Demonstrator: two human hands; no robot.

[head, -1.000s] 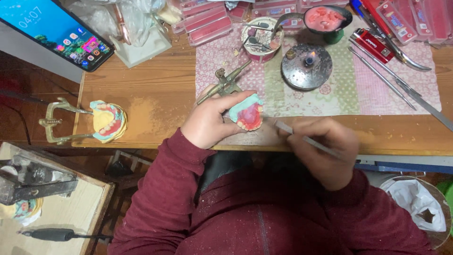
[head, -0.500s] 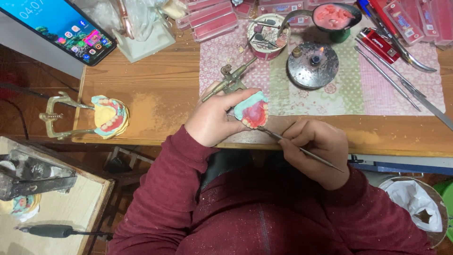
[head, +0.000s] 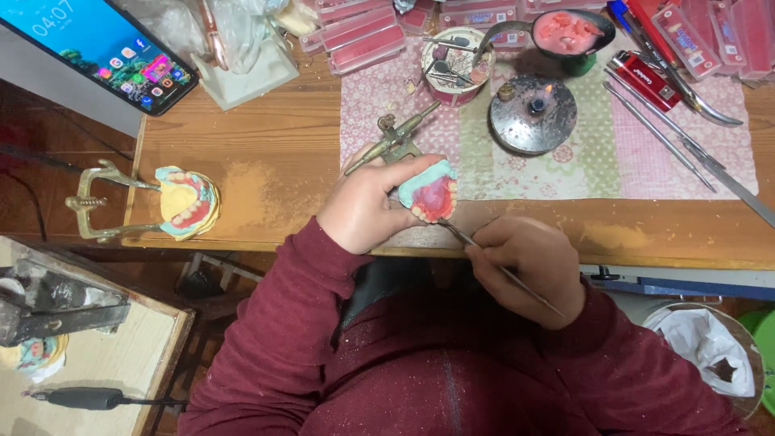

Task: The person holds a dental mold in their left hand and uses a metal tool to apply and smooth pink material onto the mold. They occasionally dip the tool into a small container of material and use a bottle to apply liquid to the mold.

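Note:
My left hand (head: 367, 202) grips a denture model (head: 429, 194), a teal plaster cast with pink wax and a row of teeth, held at the wooden bench's (head: 266, 137) front edge. My right hand (head: 529, 266) holds a thin metal carving tool (head: 484, 257) like a pen. Its tip touches the model's lower edge by the teeth. A brass articulator (head: 391, 144) lies just behind my left hand.
A second denture model in a brass articulator (head: 165, 203) sits at the bench's left edge. A lit spirit burner (head: 533, 113), a bowl of pink wax (head: 569, 32), a tin of burs (head: 452, 64), metal instruments (head: 662, 137), a red lighter (head: 646, 79) and a phone (head: 97, 48) stand behind.
My right hand has moved left and nearer, bringing the tool's tip under the model. My left hand has tilted the model slightly.

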